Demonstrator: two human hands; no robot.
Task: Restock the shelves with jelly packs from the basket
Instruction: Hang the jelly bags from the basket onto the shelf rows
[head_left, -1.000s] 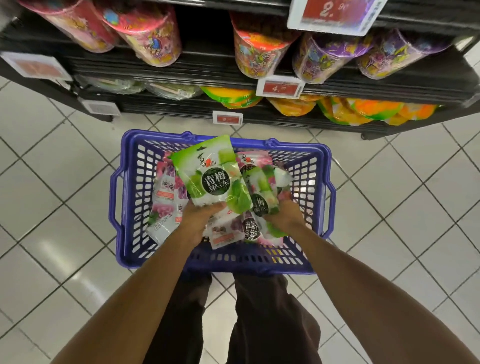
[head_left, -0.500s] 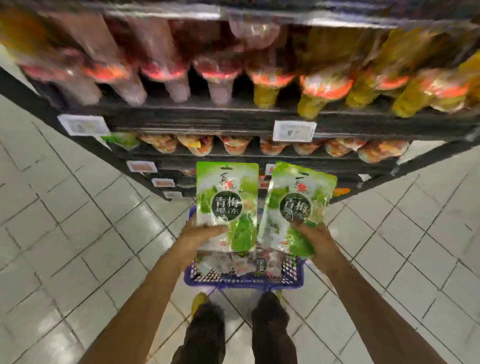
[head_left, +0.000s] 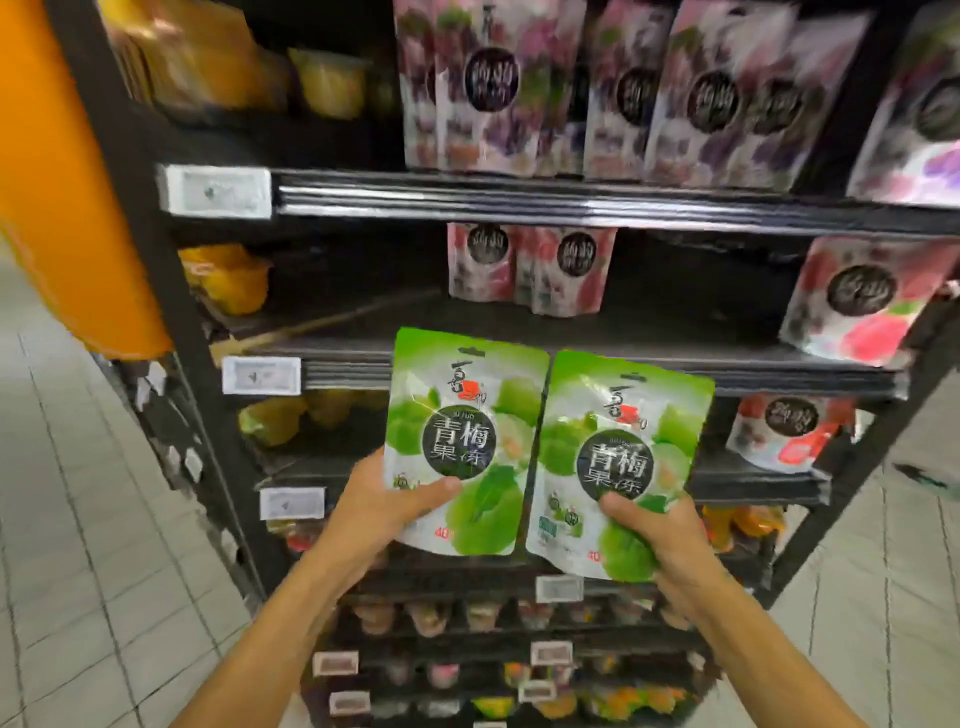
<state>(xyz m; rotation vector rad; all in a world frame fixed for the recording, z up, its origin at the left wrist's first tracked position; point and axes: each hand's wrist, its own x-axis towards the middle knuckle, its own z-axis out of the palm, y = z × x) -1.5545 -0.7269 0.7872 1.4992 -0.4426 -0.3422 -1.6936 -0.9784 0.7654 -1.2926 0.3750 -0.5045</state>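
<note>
At the front edge of the middle shelf (head_left: 343, 370), head view: the left hand (head_left: 384, 512) grips the lower left of one green jelly pack (head_left: 467, 431), thumb curled across its face. The right hand (head_left: 660, 540) likewise grips a second green jelly pack (head_left: 618, 457). Both packs are upright, side edges touching. Pink packs (head_left: 550, 270) stand at the shelf's rear, and a price tag (head_left: 261, 375) marks its left corner.
</note>
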